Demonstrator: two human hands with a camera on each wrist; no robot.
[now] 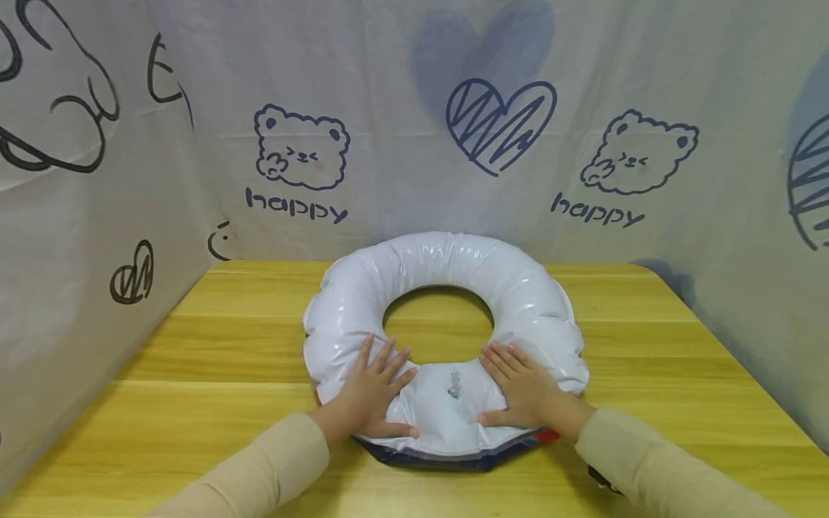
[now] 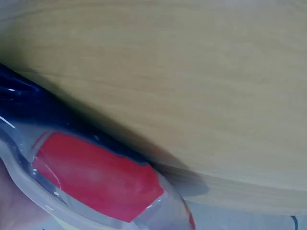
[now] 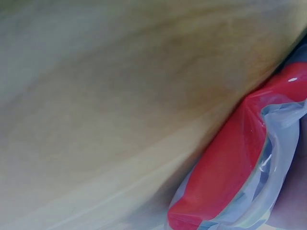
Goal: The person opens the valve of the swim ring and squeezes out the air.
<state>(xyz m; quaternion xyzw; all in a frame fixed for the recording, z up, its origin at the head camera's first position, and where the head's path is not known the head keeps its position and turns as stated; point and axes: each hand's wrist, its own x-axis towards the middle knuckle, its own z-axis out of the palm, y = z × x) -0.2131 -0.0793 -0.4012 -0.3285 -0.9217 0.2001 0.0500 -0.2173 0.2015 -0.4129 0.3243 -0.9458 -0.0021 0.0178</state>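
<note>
White inflated swim ring (image 1: 443, 260) on a wooden desk (image 1: 220, 388), directly beneath both hands, with dark blue and red on the underside. Flat across the near part, left grip (image 1: 372, 394) with fingers spread apart and right grip (image 1: 523, 392) with fingers nearly together, thumb outstretched. Between both, a clear valve (image 1: 455, 385). Well beyond, pale cloth (image 1: 395, 173) with hearts (image 1: 501, 126) and bears (image 1: 302, 149).

Wooden table (image 1: 214, 403), pale sheets (image 1: 395, 165), bear drawings (image 1: 301, 147), hearts (image 1: 501, 124)
</note>
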